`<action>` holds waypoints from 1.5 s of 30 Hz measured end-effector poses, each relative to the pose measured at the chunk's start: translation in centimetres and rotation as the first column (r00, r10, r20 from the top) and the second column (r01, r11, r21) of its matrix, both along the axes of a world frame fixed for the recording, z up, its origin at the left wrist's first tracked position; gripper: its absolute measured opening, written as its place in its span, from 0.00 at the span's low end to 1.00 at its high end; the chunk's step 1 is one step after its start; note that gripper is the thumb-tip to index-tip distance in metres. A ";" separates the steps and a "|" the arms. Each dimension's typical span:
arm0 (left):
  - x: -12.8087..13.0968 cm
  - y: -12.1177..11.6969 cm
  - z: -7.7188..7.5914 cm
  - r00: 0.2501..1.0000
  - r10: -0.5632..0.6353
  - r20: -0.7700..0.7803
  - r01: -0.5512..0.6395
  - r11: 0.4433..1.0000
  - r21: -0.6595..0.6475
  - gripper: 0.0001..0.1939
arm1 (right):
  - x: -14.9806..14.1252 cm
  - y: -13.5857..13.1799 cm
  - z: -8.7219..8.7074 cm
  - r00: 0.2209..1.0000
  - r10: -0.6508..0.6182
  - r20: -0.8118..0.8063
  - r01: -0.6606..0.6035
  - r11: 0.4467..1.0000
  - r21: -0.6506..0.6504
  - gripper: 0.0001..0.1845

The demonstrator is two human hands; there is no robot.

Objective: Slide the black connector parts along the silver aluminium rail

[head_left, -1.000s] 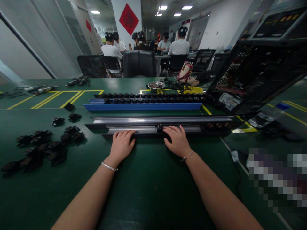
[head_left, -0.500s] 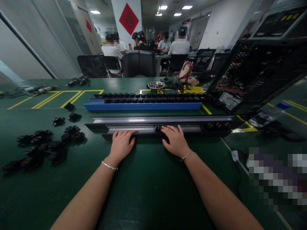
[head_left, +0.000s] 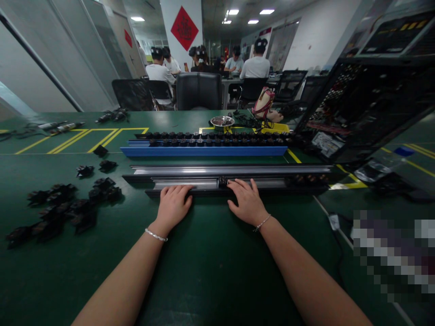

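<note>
Across the bench in front of me lies a long black rail [head_left: 204, 184] with a silvery channel inside. My left hand [head_left: 174, 204] grips the rail's near wall toward its left end, fingers over the top and thumb on the near side. A small black block [head_left: 222, 181] sits in the channel between my hands. My right hand [head_left: 247, 199] has its fingertips at the block's right side, its fingers stretched out and its thumb apart. Several more dark blocks [head_left: 307, 179] sit in the channel toward the right end.
Behind lie a second silvery-channelled rail [head_left: 231, 170] and a blue rail [head_left: 204, 151] with rows of black parts. Loose black parts [head_left: 61, 206] are heaped at left. A metal bowl [head_left: 222, 121] stands farther back, and an open black case [head_left: 367, 104] at right. People sit beyond.
The small black block has slid slightly left along the channel, and my right hand has moved left with it. My left hand has stayed on the rail.
</note>
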State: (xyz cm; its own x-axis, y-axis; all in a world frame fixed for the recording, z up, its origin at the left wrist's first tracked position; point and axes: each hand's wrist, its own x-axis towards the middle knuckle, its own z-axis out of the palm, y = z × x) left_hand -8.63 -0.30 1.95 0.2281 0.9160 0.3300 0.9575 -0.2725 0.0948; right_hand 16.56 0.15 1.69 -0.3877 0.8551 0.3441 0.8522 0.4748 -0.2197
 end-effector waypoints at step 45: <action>4.4 -0.9 0.2 0.975 -0.169 -0.142 0.161 0.985 -0.063 0.34 | -1.7 -0.2 -0.2 1.000 0.008 0.007 -0.008 0.999 -0.031 0.29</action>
State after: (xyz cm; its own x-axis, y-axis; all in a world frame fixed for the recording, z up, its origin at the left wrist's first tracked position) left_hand -4.19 -1.21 2.17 0.4198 0.8765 0.2355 0.9042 -0.4264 -0.0249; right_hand 14.84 0.00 1.54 -0.3972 0.8621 0.3148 0.8498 0.4750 -0.2286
